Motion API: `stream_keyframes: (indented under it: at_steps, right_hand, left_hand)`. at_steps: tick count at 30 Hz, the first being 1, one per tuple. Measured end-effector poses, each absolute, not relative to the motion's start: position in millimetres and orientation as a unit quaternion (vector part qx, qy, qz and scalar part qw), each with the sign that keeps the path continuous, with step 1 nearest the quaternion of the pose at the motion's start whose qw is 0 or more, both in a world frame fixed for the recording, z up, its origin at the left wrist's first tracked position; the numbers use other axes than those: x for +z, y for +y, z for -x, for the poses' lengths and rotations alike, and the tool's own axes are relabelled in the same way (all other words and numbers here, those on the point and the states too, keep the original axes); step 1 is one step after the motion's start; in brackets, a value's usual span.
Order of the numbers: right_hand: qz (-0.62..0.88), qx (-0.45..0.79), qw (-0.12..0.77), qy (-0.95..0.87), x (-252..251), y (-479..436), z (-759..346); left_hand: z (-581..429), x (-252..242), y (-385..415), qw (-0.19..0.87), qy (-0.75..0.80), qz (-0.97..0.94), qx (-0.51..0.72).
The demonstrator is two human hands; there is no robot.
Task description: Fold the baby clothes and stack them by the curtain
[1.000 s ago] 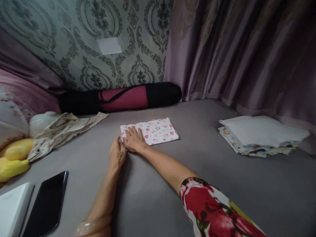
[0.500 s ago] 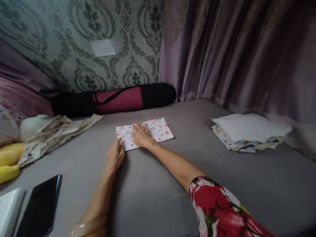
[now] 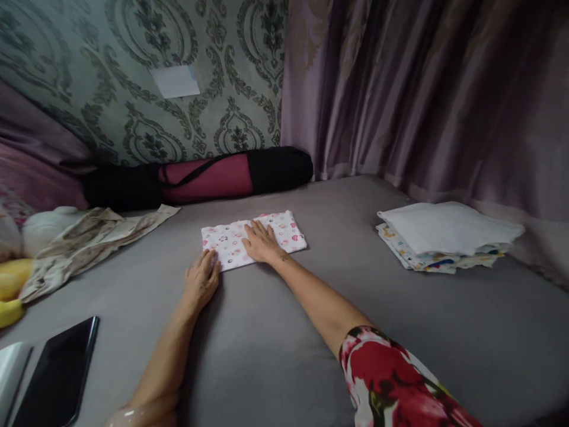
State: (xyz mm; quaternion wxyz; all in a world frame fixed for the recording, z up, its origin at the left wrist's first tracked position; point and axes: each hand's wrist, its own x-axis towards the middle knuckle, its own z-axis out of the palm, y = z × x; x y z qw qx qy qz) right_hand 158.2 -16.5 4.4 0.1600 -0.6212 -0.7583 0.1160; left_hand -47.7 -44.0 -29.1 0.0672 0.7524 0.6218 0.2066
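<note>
A folded white cloth with small pink and red prints (image 3: 231,255) lies flat on the grey bed sheet. My right hand (image 3: 263,242) rests palm down on its middle, fingers spread. At the cloth's near left corner is my left hand (image 3: 203,277), its fingertips touching the edge and its fingers loosely bent. No grip on the fabric shows there.
To the right sits a stack of folded cloths (image 3: 448,228), a white one on top. At left are a crumpled beige patterned cloth (image 3: 89,249), a black phone (image 3: 60,370) and a yellow plush-looking thing (image 3: 13,279). A long black and maroon bag (image 3: 208,178) lies along the wall.
My right hand has slid a little to the right across the cloth. My left hand stays at the left corner, its fingers now lying more over the edge. The view has shifted slightly.
</note>
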Motion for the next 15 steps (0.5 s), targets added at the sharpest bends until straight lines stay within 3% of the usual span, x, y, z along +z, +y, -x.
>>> stream_keyframes:
  at_steps: [15]
  right_hand:
    - [0.673,0.071,0.162,-0.718,-9,-10,-185]
  left_hand:
    - [55,-39,-40,0.046,0.599,-0.770,0.217]
